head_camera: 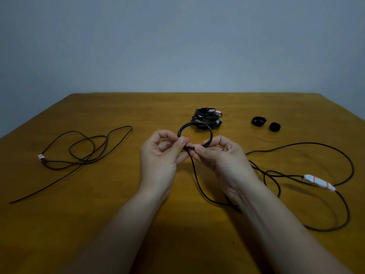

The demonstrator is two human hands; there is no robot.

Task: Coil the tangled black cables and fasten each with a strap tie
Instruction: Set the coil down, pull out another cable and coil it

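Your left hand [160, 153] and right hand [221, 155] meet over the middle of the wooden tabletop [118, 204], both on the same black cable [211, 135]. The cable makes one small round loop that extends from your fingertips toward the far edge; how steeply it tilts cannot be told. Your left grip is closed, with thumb and forefinger pinching the cable where the loop crosses itself and the other fingers curled behind. Your right grip is closed too, pinching the same crossing from the right.

From the pinch the cable runs toward you, bends right under your right forearm, and sprawls in wide loops over the right side of the tabletop. It carries a white tag [319, 181] with red stripes.

A second cable [87, 147] lies loosely tangled at left, its long axis running from near left to far right. Just beyond the loop sits a coiled bundle [206, 119]. To its right lie two rolled black strap ties [258, 121], side by side.
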